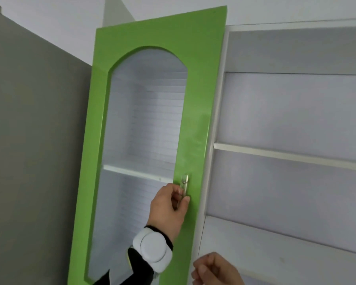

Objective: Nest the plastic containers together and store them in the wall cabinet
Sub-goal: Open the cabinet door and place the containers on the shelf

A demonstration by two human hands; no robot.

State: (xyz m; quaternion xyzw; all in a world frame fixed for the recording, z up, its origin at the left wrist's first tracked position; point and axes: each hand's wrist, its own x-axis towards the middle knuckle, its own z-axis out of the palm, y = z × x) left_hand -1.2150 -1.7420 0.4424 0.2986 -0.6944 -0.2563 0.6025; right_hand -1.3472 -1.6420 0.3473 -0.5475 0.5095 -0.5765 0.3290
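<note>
White wall and ceiling form the background, with a grey panel (35, 120) filling the left side of the view. Wall cabinet (296, 112), white inside, occupies the right half; its interior is divided by a white shelf (286, 156), and the visible compartments hold nothing that can be made out. Green door (195, 124), with an arched frosted pane (144, 128), stands partly swung out and covers the cabinet's left portion; a second shelf edge shows dimly through the pane. Left hand (169, 208) is closed on the clear handle (184, 187) near the door's right edge, thumb pressed against the handle's lower end and fingers curled behind it. A white round device on a strap (152, 250) sits on that wrist, above a black sleeve (119, 272). Right hand (214, 270) appears at the bottom edge, just right of the door's lower corner, fingers loosely curled toward the palm; it touches nothing visible, and whether it holds anything cannot be told. Plastic containers do not appear in this view.
</note>
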